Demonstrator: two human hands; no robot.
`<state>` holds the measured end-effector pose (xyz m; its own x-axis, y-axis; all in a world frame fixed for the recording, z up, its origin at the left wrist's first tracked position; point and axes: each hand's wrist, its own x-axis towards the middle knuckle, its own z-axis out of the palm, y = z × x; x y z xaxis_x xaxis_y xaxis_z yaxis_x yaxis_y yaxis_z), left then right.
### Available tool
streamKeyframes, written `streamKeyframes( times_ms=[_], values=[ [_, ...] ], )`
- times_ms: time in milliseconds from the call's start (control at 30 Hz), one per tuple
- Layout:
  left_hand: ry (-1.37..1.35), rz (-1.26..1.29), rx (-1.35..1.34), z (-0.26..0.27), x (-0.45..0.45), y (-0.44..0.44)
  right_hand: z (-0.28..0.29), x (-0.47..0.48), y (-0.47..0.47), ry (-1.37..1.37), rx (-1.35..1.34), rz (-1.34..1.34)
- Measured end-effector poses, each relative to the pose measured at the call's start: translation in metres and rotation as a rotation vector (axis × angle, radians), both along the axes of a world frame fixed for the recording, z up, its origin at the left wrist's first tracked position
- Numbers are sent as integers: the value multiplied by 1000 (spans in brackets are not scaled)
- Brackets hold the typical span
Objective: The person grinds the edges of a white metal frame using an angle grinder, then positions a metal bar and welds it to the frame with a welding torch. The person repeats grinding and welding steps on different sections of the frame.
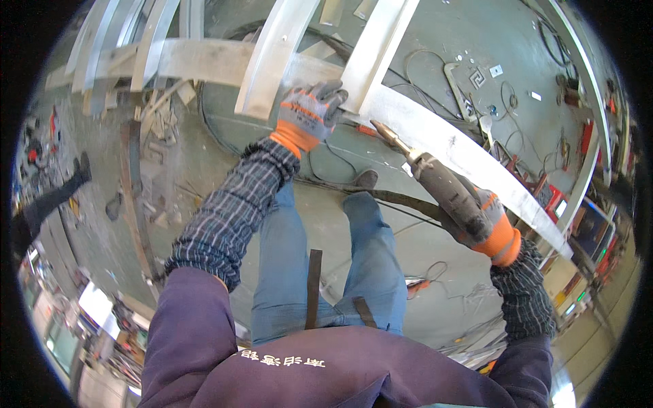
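Observation:
My left hand (308, 115), in a grey and orange work glove, has its fingers curled against the near end of a metal angle bar (375, 56). That bar lies across a long flat metal strip (449, 140). A second metal bar (275, 61) crosses the strip just left of the hand. My right hand (482, 222), gloved alike, grips a handheld welding torch (446, 191) with a copper-coloured nozzle. The nozzle tip points up and left, a short way right of the angle bar's end. A dark sheathed cable (403, 199) trails from the torch.
More metal bars (158, 43) cross the strip at the upper left. Loose cables and a C-shaped clamp (456, 92) lie on the floor (433, 30) beyond. Offcuts (163, 122) lie at left, near another person's leg (53, 196). Equipment (566, 285) stands at right.

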<state>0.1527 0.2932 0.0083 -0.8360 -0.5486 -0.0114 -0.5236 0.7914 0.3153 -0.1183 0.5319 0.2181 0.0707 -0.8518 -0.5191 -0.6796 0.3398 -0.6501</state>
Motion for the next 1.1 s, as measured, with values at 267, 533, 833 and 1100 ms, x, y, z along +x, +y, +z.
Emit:
streamKeyframes(
  times_ms=[267, 533, 833, 1100],
  values=[
    [163, 28, -102, -16, 0, 7, -40, -16, 1, -6, -34, 121],
    [30, 79, -33, -11, -2, 15, -49, -29, -11, -8, -63, 181],
    [-40, 69, -113, -30, 1, 13, -62, -37, -17, -121, -42, 142],
    [-64, 67, -104, -33, 1, 12, -68, -41, -15, -163, 22, 99]
  ],
)
